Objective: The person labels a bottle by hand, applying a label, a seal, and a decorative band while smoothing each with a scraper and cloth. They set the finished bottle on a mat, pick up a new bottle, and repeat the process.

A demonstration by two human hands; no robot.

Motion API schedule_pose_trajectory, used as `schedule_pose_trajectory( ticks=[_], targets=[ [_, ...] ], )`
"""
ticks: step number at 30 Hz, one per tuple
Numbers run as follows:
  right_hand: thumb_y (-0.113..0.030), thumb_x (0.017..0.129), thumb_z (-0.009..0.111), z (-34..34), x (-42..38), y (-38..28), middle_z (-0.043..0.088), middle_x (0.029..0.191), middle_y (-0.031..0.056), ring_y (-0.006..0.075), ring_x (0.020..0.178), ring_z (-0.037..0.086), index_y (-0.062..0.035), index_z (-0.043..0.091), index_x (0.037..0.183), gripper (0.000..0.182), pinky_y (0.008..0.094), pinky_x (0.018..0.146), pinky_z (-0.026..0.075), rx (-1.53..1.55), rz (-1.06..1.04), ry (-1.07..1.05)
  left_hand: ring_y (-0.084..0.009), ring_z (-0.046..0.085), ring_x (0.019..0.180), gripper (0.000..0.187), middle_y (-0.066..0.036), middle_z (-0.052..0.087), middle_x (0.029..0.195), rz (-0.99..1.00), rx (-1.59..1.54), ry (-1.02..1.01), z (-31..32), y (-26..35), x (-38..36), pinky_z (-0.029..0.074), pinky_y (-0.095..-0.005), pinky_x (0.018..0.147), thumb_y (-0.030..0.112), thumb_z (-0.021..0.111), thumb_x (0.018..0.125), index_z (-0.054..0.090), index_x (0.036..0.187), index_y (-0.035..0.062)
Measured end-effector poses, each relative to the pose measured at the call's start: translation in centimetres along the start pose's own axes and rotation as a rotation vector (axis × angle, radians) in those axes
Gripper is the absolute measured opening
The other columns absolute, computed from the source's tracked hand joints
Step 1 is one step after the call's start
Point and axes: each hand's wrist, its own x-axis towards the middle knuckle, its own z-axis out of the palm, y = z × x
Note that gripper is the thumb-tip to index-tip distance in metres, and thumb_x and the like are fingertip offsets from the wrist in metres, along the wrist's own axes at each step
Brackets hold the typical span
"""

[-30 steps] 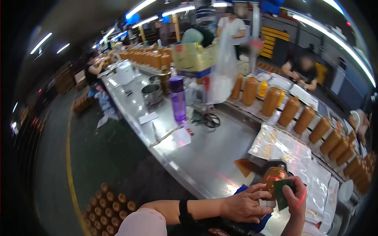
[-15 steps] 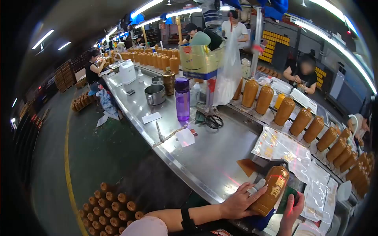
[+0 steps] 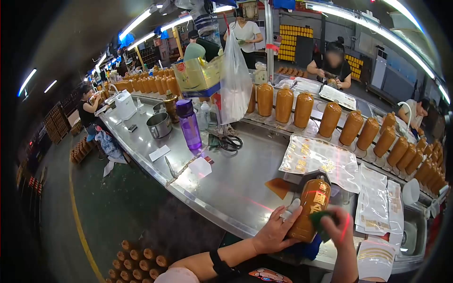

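Observation:
A brown glazed bottle [image 3: 309,203] with gold characters lies tilted on the metal worktable, its neck in a dark grey holder [image 3: 322,176]. My left hand [image 3: 276,232], with white coverings on its fingers, holds the bottle's lower left side. In my right hand [image 3: 339,227] is a dark green pad [image 3: 321,223], pressed against the bottle's right side beside the characters. The pad's exact kind is blurred. A red laser line crosses the bottle and the right hand. Under the bottle's base shows something blue [image 3: 311,248].
Sheets with gold characters [image 3: 321,158] lie behind the bottle; more sheets [image 3: 373,203] are at the right, near a sink [image 3: 411,233]. Scissors [image 3: 230,143], a purple water bottle [image 3: 188,125] and a metal mug [image 3: 159,125] stand leftward. Brown bottles [image 3: 302,109] line a ledge. Co-workers sit beyond.
My right hand has moved left with the green pad, from beside the bottle onto its surface. The left hand still holds the bottle. The camera view has turned to the right.

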Motion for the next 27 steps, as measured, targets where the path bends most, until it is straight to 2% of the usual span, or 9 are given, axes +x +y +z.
schedule_pose_trajectory(
  ticks=[2,5,8,11,16,17,19,22,27],
  targets=[
    [-0.012,0.092,0.064,-0.7,2.0,4.4,0.062,0.081,0.0014,0.0056,0.073,0.055,-0.0005,0.060,0.101,0.015,0.0219,0.065,0.047,0.026,-0.126,0.309,-0.0384,0.037,0.133,0.077,-0.024,0.045,0.140,0.089,0.041,-0.014,-0.6,0.0,0.6,0.021,-0.0537,0.114,0.049,0.060,0.089,0.034,0.149,0.0072],
    [-0.011,0.093,0.064,-1.3,0.5,2.6,0.061,0.086,-0.0022,0.0044,0.077,0.053,-0.0020,0.060,0.099,0.011,0.0203,0.071,0.045,0.266,-0.013,0.362,-0.0315,0.034,0.136,0.069,-0.021,0.047,0.137,0.290,0.098,-0.116,-2.1,0.5,1.7,0.016,-0.0528,0.115,0.064,0.042,0.093,0.051,0.140,0.0149],
    [-0.011,0.092,0.064,-0.6,-0.9,3.3,0.063,0.081,0.0021,0.0072,0.068,0.057,-0.0004,0.061,0.097,0.012,0.0220,0.062,0.047,0.284,0.003,0.387,-0.0314,0.035,0.135,0.068,-0.018,0.049,0.135,0.424,0.134,-0.271,-2.1,-0.3,4.7,0.015,-0.0534,0.115,0.066,0.041,0.091,0.055,0.136,0.0172],
    [-0.011,0.091,0.064,-1.0,-1.7,2.9,0.063,0.076,0.0061,0.0116,0.060,0.060,0.0010,0.061,0.097,0.014,0.0252,0.052,0.049,0.273,0.077,0.348,-0.0298,0.045,0.120,0.052,-0.012,0.054,0.115,0.483,0.032,-0.125,-2.0,-1.0,8.2,0.021,-0.0536,0.114,0.057,0.061,0.082,0.070,0.117,0.0199],
    [-0.017,0.088,0.069,-1.7,-1.9,1.7,0.066,0.081,0.0036,0.0076,0.072,0.059,0.0006,0.065,0.099,0.022,0.0242,0.063,0.049,0.112,0.092,0.387,-0.0249,0.049,0.109,0.053,-0.006,0.065,0.099,0.399,-0.010,-0.286,-1.2,-2.6,12.8,0.029,-0.0445,0.108,0.055,0.042,0.098,0.074,0.104,0.0136],
    [-0.018,0.087,0.070,-1.8,-1.8,1.8,0.066,0.082,0.0027,0.0069,0.072,0.059,0.0001,0.065,0.100,0.023,0.0234,0.063,0.049,0.186,0.066,0.316,-0.0259,0.053,0.108,0.033,-0.004,0.071,0.103,0.443,0.021,-0.304,-1.4,-3.1,13.4,0.031,-0.0417,0.106,0.037,0.052,0.097,0.072,0.111,0.0138],
    [-0.012,0.088,0.070,-1.8,-0.9,1.7,0.066,0.091,0.0019,0.0058,0.079,0.061,-0.0009,0.063,0.106,0.022,0.0213,0.068,0.050,0.265,0.088,0.067,-0.0265,0.051,0.110,0.034,-0.006,0.069,0.103,0.332,-0.105,-0.257,-1.0,-3.1,13.5,0.030,-0.0401,0.107,0.036,0.052,0.097,0.071,0.113,0.0128],
    [-0.011,0.087,0.072,-0.5,-0.9,2.7,0.063,0.081,0.0026,0.0081,0.072,0.058,-0.0017,0.063,0.102,0.020,0.0238,0.063,0.047,-0.124,-0.399,0.190,-0.0276,0.051,0.113,0.039,-0.006,0.068,0.107,0.362,-0.007,-0.208,-1.0,-2.0,12.2,0.031,-0.0425,0.106,0.040,0.049,0.098,0.071,0.114,0.0118],
    [-0.014,0.090,0.067,-5.8,-4.4,2.5,0.061,0.080,0.0072,0.0145,0.070,0.059,-0.0031,0.061,0.108,0.021,0.0286,0.064,0.047,-0.293,-0.293,0.195,-0.0323,0.044,0.127,0.052,-0.014,0.061,0.121,0.457,0.155,-0.263,-1.7,-0.2,6.3,0.024,-0.0527,0.114,0.052,0.040,0.098,0.068,0.117,0.0117]
  ],
)
